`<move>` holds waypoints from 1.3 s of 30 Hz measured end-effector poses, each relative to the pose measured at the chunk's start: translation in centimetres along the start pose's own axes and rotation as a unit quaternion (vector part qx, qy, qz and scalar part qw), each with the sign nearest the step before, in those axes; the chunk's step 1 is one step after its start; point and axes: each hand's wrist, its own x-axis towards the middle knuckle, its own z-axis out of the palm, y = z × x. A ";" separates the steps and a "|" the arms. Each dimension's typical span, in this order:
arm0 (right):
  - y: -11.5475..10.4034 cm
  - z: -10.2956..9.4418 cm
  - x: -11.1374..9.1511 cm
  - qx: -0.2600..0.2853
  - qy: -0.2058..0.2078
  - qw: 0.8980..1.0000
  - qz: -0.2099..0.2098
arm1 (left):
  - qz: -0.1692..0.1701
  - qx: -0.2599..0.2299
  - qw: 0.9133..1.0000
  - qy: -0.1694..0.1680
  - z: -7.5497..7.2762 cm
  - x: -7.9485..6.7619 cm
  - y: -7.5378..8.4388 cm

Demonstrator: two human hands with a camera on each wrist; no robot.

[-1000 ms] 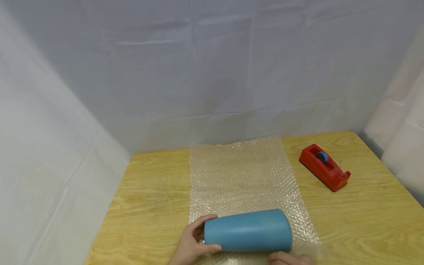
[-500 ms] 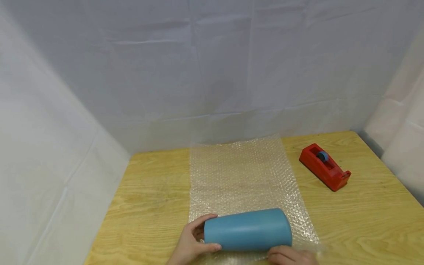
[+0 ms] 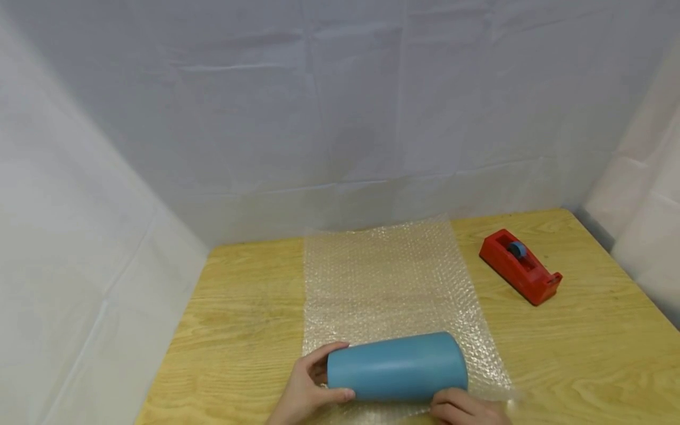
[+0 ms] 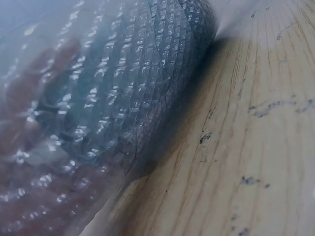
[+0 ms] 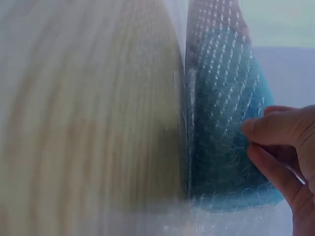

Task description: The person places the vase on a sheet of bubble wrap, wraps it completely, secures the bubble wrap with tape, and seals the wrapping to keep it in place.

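Note:
A blue tapered vase-like cylinder (image 3: 398, 366) lies on its side across the near part of a clear bubble wrap sheet (image 3: 382, 283). My left hand (image 3: 307, 386) grips its narrower left end, thumb on the near side and fingers on the far side. At the wider right end, my right hand (image 3: 468, 406) is low by the near side. The right wrist view has its thumb and fingers (image 5: 275, 128) pinching the bubble wrap (image 5: 221, 113) against the blue surface. In the left wrist view, bubble wrap (image 4: 128, 73) covers the cylinder's near side and part of the left hand.
A red tape dispenser (image 3: 520, 268) with a small blue-rimmed roll stands on the wooden table (image 3: 244, 301), right of the sheet. White cloth (image 3: 350, 106) hangs behind the table and along both sides.
My right hand has moved slightly up along the near side of the cylinder, lifting the near edge of the bubble wrap. The cylinder has shifted slightly away; my left hand keeps its grip.

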 end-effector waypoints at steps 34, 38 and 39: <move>0.8 1.0 0.5 -0.159 0.104 0.975 0.118 | 0.021 0.016 1.000 -0.016 -0.3 0.4 -0.2; 1.3 1.2 0.2 -0.198 0.024 0.972 0.122 | 0.020 0.018 1.000 -0.014 -0.3 0.3 -0.2; 1.3 1.2 0.2 -0.207 0.011 0.971 0.122 | 0.020 0.021 1.000 -0.013 -0.2 0.3 -0.2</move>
